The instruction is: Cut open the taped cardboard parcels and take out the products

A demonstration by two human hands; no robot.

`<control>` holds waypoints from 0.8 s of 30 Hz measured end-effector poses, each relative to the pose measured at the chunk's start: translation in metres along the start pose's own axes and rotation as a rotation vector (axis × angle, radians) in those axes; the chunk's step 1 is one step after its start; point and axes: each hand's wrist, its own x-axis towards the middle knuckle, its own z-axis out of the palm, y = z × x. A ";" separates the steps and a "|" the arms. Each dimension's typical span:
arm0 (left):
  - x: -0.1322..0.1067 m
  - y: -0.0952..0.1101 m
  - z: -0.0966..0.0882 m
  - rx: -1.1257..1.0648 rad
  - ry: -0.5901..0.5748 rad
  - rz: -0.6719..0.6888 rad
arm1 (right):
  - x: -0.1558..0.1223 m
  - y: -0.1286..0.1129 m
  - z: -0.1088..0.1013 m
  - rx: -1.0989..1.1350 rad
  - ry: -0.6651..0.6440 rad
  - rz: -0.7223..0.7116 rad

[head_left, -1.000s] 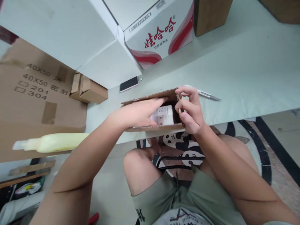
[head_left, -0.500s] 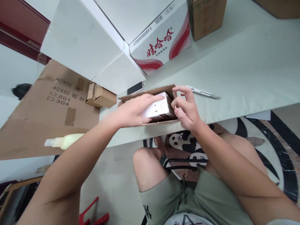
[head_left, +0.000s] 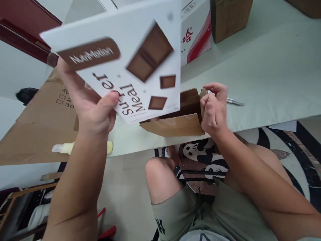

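Observation:
My left hand (head_left: 91, 102) is closed round a white NutriMotion box (head_left: 140, 43) printed with brown chocolate squares, its thumb on the printed face. The box is held up and tilted above the table. Below and to its right stands an open brown cardboard carton (head_left: 175, 125), its dark inside partly showing. My right hand (head_left: 214, 108) grips the carton's right edge, fingers curled over the cardboard. Just beyond that hand lies a utility knife (head_left: 235, 101), partly hidden by it.
A white-and-red carton (head_left: 197, 36) and a brown box (head_left: 232, 20) stand at the back of the pale table (head_left: 273, 73). On the left, a yellow bottle (head_left: 66, 148) lies by a large cardboard sheet (head_left: 32, 134). A red stool (head_left: 107, 232) is on the floor below.
My left hand has lifted the white box out of the carton, up and to the left, turning its printed face into view. My right hand has closed on the carton's right edge.

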 end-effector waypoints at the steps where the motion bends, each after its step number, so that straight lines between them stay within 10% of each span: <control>1: -0.001 -0.005 -0.003 0.013 0.062 0.016 | 0.001 0.003 0.001 -0.042 0.012 0.015; 10: -0.078 0.000 -0.002 -0.113 0.266 -0.254 | 0.013 -0.015 0.002 -0.135 0.082 -0.057; 16: -0.144 0.017 0.031 -0.101 0.273 -0.469 | -0.026 -0.090 -0.002 0.142 -0.510 0.043; 18: -0.157 0.028 0.038 -0.158 0.174 -0.460 | -0.034 -0.104 0.001 0.136 -0.522 0.052; 21: -0.159 0.042 0.041 -0.194 -0.019 -0.418 | -0.021 -0.118 0.006 0.145 -0.385 -0.067; 24: -0.127 0.040 0.038 -0.103 0.046 -0.354 | 0.029 -0.118 0.022 0.132 -0.328 -0.150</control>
